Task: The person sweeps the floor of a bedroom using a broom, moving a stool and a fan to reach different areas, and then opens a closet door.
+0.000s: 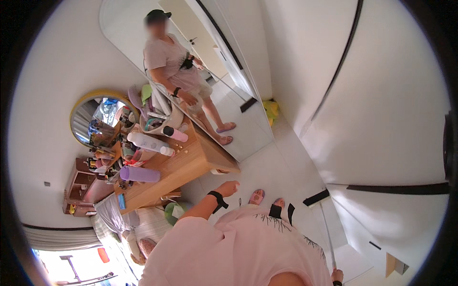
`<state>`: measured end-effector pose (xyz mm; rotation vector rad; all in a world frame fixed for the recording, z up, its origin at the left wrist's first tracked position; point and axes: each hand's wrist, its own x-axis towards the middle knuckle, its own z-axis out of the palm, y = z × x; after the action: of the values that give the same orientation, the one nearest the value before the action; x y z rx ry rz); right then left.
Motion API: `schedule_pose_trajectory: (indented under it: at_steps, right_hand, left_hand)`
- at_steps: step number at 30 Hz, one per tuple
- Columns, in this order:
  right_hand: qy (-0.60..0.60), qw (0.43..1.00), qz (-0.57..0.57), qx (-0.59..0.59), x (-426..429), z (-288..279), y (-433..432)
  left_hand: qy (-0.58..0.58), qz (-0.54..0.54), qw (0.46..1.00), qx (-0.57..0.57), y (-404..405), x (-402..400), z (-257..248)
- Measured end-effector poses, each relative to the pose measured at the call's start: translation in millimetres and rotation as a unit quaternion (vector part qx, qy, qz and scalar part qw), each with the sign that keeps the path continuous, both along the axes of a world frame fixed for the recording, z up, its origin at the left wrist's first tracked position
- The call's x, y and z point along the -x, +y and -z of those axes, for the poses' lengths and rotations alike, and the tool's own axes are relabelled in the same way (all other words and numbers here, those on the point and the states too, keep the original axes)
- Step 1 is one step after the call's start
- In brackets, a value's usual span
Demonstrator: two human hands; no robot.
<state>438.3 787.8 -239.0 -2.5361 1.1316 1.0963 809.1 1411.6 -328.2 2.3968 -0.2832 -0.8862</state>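
My left hand (228, 188) hangs beside the wooden table, above the tiled floor, with its fingers loosely bent and nothing in it. A black strap is round that wrist. At the lower right edge my right hand (337, 275) is closed round the upper end of a thin, light broom handle (329, 236). Its black broom head (316, 197) rests on the floor near the white wardrobe panels, to the right of my sandalled feet (257, 196). A tall mirror (247, 143) reflects a person in a cap with the broom.
The wooden table (171, 182) bears a purple bottle (140, 174), a white bottle (146, 142), a pink bottle with a black cap (175, 133), a basket (177, 119) and a round mirror (77, 130). A green bin (171, 213) stands beneath. A yellow-green item (271, 111) lies in the corner.
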Motion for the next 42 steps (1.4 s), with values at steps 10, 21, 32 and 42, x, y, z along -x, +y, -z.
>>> schedule_pose_trajectory:
  at_steps: [10,21,32,42]
  right_hand:
    - [-0.042,0.999,0.001,0.032,65,-67,4]
    - [-0.161,0.979,-0.079,-0.093,-136,6,146]
    - [-0.074,0.985,-0.148,-0.047,-190,47,227]
    - [0.004,0.993,0.121,0.008,-36,30,139]
  left_hand:
    - [0.027,-0.068,0.992,0.103,12,37,8]
    - [0.032,-0.051,0.998,0.028,43,48,8]
    - [-0.031,0.081,0.996,0.004,134,132,92]
    - [0.219,-0.125,0.967,0.038,131,120,95]
